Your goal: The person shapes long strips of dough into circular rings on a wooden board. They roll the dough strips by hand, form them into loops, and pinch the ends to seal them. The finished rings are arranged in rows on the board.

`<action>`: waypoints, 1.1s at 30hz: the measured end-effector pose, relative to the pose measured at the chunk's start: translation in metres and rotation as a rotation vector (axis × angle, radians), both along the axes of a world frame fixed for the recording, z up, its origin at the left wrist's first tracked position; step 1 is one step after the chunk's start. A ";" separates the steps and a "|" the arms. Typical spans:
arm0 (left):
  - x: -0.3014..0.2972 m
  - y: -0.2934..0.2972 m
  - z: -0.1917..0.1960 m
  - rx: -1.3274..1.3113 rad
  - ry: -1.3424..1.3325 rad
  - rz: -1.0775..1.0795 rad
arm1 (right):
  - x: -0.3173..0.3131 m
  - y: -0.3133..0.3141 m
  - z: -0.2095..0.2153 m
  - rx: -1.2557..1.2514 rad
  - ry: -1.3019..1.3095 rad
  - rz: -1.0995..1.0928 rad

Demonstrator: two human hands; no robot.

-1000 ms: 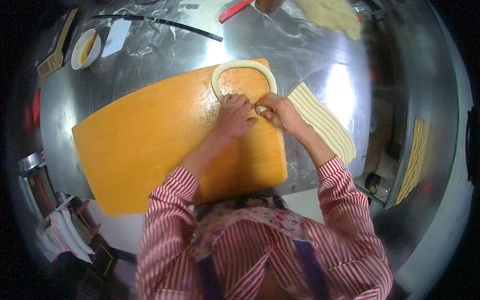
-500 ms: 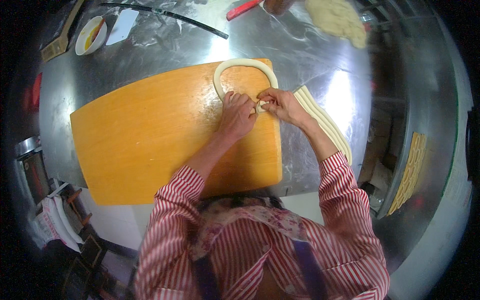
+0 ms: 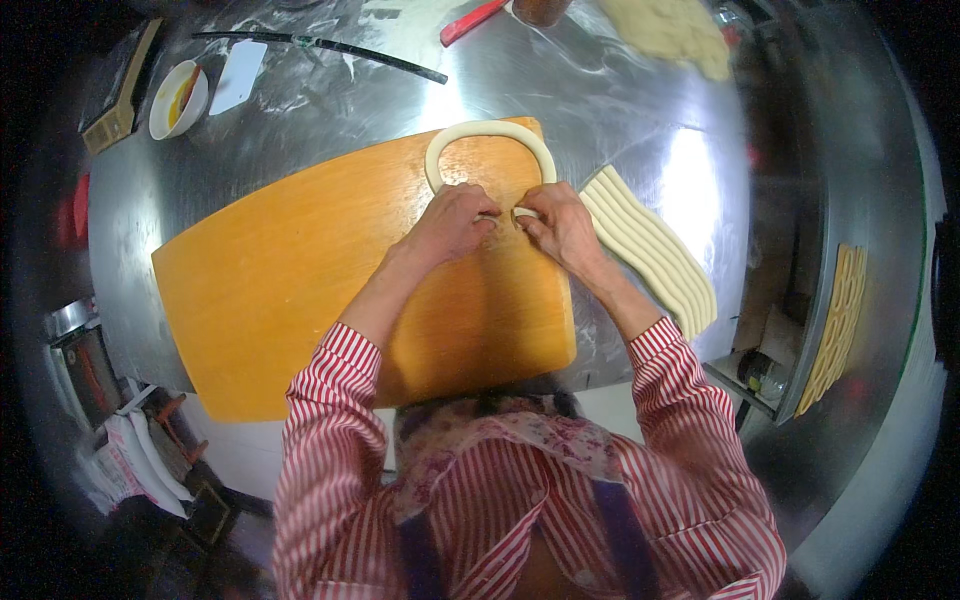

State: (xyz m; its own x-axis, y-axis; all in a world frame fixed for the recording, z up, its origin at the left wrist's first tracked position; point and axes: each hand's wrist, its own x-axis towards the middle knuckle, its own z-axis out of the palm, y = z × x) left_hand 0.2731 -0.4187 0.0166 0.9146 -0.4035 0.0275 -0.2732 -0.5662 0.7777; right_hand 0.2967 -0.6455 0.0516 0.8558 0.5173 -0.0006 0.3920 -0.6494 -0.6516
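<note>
Red-and-white striped long sleeves, floral apron bib, blue straps, bare hands
</note>
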 end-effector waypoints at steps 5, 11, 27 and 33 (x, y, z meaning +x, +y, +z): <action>-0.004 -0.007 -0.001 0.102 -0.055 0.088 | -0.001 -0.002 -0.005 -0.037 -0.158 0.101; -0.021 -0.009 0.000 0.191 -0.296 0.035 | -0.002 -0.002 -0.006 -0.024 -0.156 0.088; -0.006 -0.030 0.001 0.032 -0.274 0.207 | -0.007 0.010 -0.019 -0.018 -0.226 -0.100; -0.008 -0.031 -0.012 0.034 -0.293 0.193 | -0.013 0.016 -0.019 -0.033 -0.239 -0.144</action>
State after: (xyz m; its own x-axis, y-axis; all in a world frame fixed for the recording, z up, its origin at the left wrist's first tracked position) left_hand 0.2649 -0.4501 0.0041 0.9295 -0.2288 0.2892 -0.3669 -0.6535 0.6620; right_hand 0.2838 -0.6296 0.0328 0.8985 0.3931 0.1954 0.4341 -0.7292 -0.5290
